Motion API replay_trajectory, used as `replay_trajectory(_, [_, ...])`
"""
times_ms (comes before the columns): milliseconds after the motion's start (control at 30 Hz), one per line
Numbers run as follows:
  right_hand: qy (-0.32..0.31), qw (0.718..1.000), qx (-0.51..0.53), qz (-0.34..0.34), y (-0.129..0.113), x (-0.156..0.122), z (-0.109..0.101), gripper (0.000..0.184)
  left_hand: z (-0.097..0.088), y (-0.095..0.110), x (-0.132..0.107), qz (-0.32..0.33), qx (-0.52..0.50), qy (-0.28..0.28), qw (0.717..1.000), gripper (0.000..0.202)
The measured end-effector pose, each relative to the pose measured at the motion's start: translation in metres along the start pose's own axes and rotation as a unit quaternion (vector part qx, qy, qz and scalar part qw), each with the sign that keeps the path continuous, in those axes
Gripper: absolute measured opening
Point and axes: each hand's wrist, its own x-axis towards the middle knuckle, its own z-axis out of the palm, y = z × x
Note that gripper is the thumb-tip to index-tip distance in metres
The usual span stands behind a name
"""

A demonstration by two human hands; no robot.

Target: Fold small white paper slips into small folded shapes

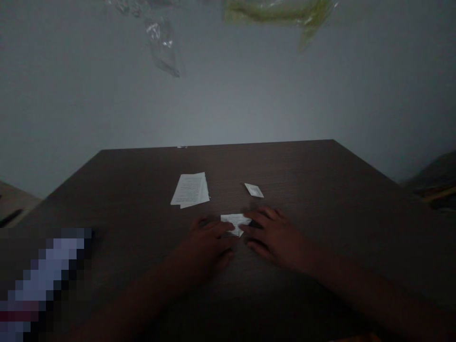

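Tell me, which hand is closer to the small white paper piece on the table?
The right hand is closer: its fingertips lie just below the small white paper piece. The left hand lies farther away, down and to the left of it.

No words can be read anywhere. The stack of white paper sheets (190, 190), just left of centre, carries rows of small printed text, too dim and tiny to make out. The folded paper (233, 222) at lower centre and the small paper piece (254, 190) at its upper right show faint marks, also illegible.
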Motion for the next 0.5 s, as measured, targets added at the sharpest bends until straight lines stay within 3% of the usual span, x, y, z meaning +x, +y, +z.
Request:
replay_trajectory(267, [-0.045,0.998,-0.023,0.031,-0.0092,0.0023,-0.0045,0.046,0.0003,-0.0006,-0.0027,-0.007,0.012,0.002,1.0,0.037])
replay_trajectory(500, [-0.046,0.998,-0.027,0.035,-0.0101,0.0029,-0.0051,0.049,-0.0005,-0.0018,-0.0019,0.011,0.026,-0.005,1.0,0.041])
